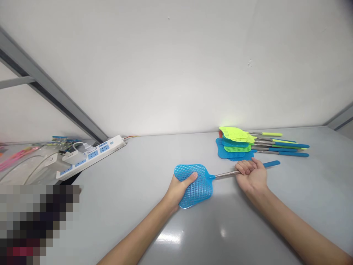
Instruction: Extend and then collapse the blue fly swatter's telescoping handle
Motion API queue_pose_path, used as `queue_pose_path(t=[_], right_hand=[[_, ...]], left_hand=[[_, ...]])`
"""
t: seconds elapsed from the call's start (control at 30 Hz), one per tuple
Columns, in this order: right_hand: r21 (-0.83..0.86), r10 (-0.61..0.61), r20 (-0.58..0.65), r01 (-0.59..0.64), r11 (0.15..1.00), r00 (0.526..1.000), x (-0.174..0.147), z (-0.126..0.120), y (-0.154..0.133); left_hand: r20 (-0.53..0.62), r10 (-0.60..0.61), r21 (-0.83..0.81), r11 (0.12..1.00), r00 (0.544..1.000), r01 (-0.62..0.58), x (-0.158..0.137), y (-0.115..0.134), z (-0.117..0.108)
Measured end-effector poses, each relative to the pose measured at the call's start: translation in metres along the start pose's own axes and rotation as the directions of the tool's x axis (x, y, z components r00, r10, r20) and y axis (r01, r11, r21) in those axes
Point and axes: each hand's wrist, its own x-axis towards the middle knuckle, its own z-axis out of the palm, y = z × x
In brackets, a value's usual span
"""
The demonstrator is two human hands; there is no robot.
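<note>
A blue fly swatter [199, 187] with a perforated head, a metal shaft and a blue grip lies across both my hands above the table. My left hand [176, 189] pinches the swatter's head, thumb on top and the other fingers hidden beneath it. Around the shaft and the near end of the grip, my right hand [252, 175] is closed with its palm side up. Just behind my right hand lies a pile of fly swatters [235, 134], yellow-green and blue, their handles pointing right.
On the left a white power strip [117, 143] with plugs and adapters rests on the grey table [149, 154]. Past it lie pink items [20, 156] and packaged goods [64, 141]. A white wall stands behind, with a grey metal frame [55, 88] on the left.
</note>
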Motion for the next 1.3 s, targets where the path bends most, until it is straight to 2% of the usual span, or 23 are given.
queue_pose_path(t=[1.3], right_hand=[[-0.028,0.047,-0.025,-0.048,0.998,0.999,-0.011,-0.004,0.015]], left_hand=[[0.01,0.03,0.011,1.0,1.0,-0.03,0.001,-0.004,0.001]])
